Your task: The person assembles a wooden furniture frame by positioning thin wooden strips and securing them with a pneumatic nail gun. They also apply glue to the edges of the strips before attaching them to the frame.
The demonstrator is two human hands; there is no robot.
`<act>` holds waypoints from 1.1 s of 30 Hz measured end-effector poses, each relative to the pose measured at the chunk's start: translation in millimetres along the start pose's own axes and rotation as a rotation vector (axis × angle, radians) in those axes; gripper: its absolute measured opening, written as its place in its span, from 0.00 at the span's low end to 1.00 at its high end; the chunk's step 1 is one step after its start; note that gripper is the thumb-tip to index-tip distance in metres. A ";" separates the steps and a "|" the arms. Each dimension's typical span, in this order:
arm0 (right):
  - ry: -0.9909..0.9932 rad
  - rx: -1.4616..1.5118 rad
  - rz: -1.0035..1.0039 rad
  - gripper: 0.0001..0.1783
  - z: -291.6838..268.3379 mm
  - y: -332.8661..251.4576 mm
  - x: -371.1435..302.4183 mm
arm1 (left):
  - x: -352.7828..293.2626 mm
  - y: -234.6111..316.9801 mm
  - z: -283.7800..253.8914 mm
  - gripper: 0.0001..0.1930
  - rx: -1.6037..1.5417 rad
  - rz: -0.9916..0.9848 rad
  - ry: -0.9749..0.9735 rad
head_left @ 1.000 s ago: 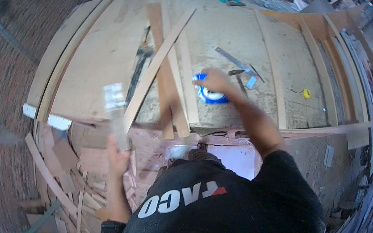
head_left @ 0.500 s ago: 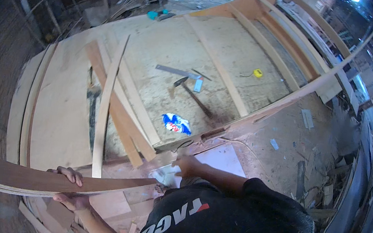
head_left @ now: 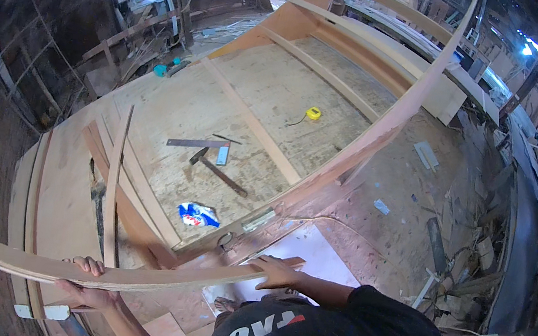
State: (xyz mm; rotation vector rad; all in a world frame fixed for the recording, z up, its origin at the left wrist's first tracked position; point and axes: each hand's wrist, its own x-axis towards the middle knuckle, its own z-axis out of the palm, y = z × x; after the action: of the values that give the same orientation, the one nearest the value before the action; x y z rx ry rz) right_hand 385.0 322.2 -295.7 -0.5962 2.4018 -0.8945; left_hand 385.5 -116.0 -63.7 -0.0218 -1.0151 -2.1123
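A long, slightly curved plywood strip (head_left: 164, 280), with layers showing along its edge, lies across in front of me. Toward its left end my left hand (head_left: 88, 292) grips it, fingers over the far side and thumb below. My right hand (head_left: 276, 273) is closed over it near the narrower right end, which sticks out past the fingers. Beyond the strip, several loose wooden slats (head_left: 114, 181) lie on a large plywood panel (head_left: 174, 106). A hammer (head_left: 220, 173), a try square (head_left: 198, 144) and a blue-and-white packet (head_left: 198, 214) rest on that panel.
A yellow tape measure (head_left: 313, 113) sits farther back on the panel. Curved wooden rails (head_left: 382, 143) border its right side, with crosspieces between. Scrap wood (head_left: 469, 258) is heaped at the right. A white sheet (head_left: 322, 254) lies on the floor by my right arm.
My right hand has come onto the plywood strip's right end. The strip has turned in my left hand and swung a little to the right. My view has tilted up.
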 end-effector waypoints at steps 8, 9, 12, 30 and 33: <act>0.322 -0.104 0.109 0.21 -47.0 82.2 -143.6 | -49.4 -70.9 98.7 0.33 0.059 -0.209 0.230; 0.333 -0.127 0.118 0.19 -51.6 83.4 -156.7 | -47.5 -83.9 85.3 0.34 0.041 -0.249 0.213; 0.484 -0.312 0.020 0.13 -55.3 101.6 -186.9 | -60.3 -113.1 115.5 0.33 0.088 -0.281 0.259; 0.782 -0.174 0.076 0.20 -148.9 20.1 -113.9 | -107.2 -247.1 166.8 0.47 -0.011 -0.550 -0.367; 0.757 -0.168 0.089 0.24 -168.3 -26.3 -69.9 | -139.2 -265.4 157.6 0.43 -0.093 -0.560 -0.499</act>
State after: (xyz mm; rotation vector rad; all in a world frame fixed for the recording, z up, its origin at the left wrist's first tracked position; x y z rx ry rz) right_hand 345.8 422.0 -146.0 -0.2133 3.1701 -1.0105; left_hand 263.0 179.1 -175.6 -0.3643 -1.3211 -2.7450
